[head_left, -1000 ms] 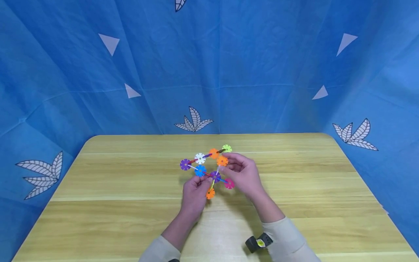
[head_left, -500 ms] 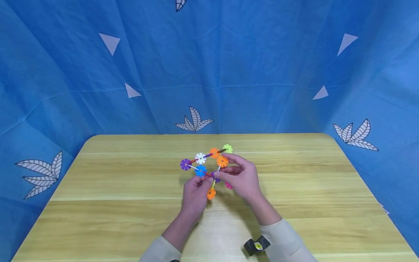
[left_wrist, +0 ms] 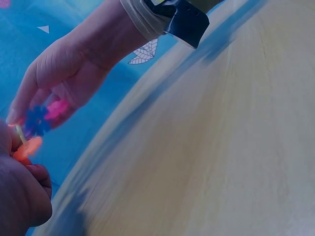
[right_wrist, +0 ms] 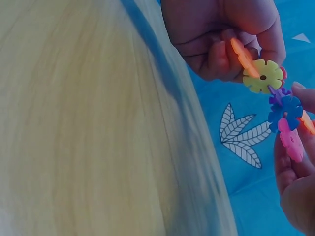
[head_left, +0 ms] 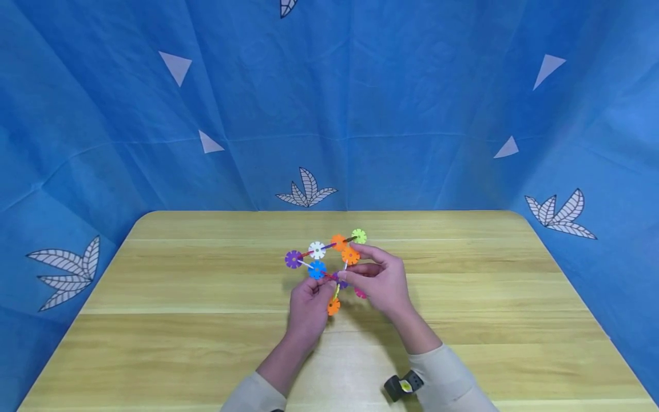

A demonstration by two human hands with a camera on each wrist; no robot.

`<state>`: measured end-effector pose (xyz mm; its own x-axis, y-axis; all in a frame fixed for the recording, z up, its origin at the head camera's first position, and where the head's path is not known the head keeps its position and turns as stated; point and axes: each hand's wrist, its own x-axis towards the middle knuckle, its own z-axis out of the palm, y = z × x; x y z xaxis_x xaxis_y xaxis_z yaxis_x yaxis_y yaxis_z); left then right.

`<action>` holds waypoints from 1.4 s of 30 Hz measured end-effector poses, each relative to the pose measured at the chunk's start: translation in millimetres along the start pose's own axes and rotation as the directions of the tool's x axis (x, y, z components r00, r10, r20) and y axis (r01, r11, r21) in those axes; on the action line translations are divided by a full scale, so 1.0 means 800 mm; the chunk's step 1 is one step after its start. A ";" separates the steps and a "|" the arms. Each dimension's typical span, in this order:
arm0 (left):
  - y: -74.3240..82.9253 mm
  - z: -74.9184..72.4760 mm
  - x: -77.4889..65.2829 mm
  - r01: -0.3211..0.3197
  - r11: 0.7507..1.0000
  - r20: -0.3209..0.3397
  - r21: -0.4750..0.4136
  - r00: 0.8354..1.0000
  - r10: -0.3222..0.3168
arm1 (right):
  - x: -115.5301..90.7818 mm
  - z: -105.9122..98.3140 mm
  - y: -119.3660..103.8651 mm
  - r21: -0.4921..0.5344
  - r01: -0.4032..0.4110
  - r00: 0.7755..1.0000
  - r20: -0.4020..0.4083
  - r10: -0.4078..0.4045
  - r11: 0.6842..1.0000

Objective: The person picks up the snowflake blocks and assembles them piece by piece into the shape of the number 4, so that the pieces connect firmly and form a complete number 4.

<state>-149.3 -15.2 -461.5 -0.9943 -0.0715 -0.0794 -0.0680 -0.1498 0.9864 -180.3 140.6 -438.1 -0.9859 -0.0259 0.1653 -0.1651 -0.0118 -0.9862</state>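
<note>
Both hands hold a branching chain of notched plastic snowflake discs above the table in the head view. My left hand [head_left: 310, 309] pinches it near a red disc, just left of the purple disc [right_wrist: 277, 95]. My right hand [head_left: 383, 280] grips from the right, its thumb against that purple disc and its index finger by an orange disc [head_left: 350, 255]. Beyond the hands stretch a blue disc [head_left: 317, 269], a white disc [head_left: 317, 250] and a lime disc [head_left: 358, 236]. Below hangs another orange disc [head_left: 333, 306]. My right hand partly hides a pink disc [right_wrist: 291, 141].
The wooden table [head_left: 180, 343] spreads under both hands. A blue cloth [head_left: 412, 103] with printed leaves and triangles surrounds its back and sides. A black strapped device [head_left: 403, 386] sits at the right wrist.
My right hand has shifted slightly left and down; its thumb has moved onto the purple disc and now covers more of the pink disc. The left hand stays nearly still.
</note>
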 end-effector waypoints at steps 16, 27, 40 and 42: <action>-0.006 0.000 0.000 0.024 1.000 -0.002 0.020 1.000 -0.024 | 0.000 -0.004 0.002 -0.039 0.034 0.999 0.029 -0.033 0.999; 0.000 0.002 -0.003 0.026 0.999 -0.011 0.043 1.000 -0.026 | -0.006 -0.005 -0.015 -0.074 0.024 1.000 0.009 -0.023 0.997; 0.006 0.005 -0.004 -0.002 0.999 -0.008 0.037 1.000 0.002 | -0.002 -0.007 0.012 -0.015 0.197 0.980 0.004 -0.197 0.980; 0.006 0.006 -0.003 -0.004 0.999 -0.014 0.034 1.000 0.004 | -0.001 -0.006 0.012 -0.017 0.200 0.980 0.001 -0.200 0.980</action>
<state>-148.0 -11.4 -456.2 -0.9933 -0.0859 -0.0775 -0.0673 -0.1163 0.9909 -181.0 145.3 -448.1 -0.9329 -0.0242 0.3594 -0.3595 0.0006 -0.9331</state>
